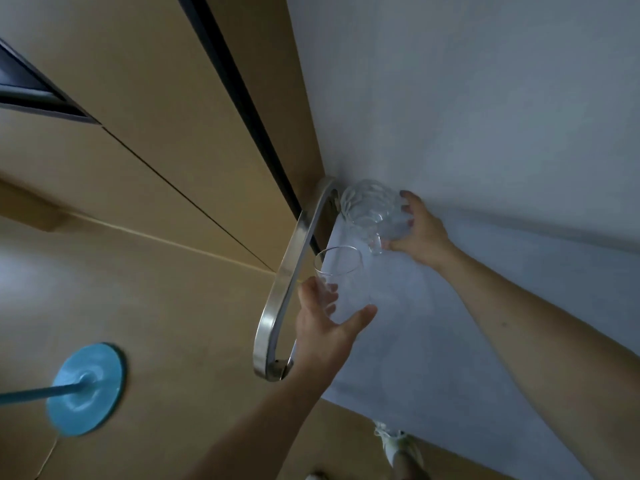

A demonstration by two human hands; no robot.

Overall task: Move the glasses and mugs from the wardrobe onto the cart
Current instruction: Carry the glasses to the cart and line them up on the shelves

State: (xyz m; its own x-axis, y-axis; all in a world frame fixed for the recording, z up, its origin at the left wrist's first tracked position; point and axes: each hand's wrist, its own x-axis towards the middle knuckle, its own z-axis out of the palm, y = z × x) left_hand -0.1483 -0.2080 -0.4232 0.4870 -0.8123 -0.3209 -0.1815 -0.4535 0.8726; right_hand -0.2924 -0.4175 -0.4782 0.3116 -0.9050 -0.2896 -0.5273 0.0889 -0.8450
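Above the cart (433, 341), a person holds one glass in each bare hand. Its top is covered with a pale cloth, and a curved metal handle (287, 282) rises at its left end. The left hand (325, 327) grips a plain tumbler (341, 285), fingers curled round its lower half and thumb across the near side; the tumbler stands upright, rim up, just beside the handle. Whether its base touches the cloth cannot be told. The right hand (420, 233) clasps a cut-pattern glass (374, 216) from the right, fingers round its far side and thumb near its base. This glass is tilted, with its patterned body leaning toward the far corner of the cart, close to the handle's upper bend. The two glasses are near each other but apart. Tan panels (138, 126) with a dark vertical gap fill the left of the view. A blue round base (86, 389) with a blue rod stands on the floor at lower left. A light shoe (398, 445) shows below the cart's edge.
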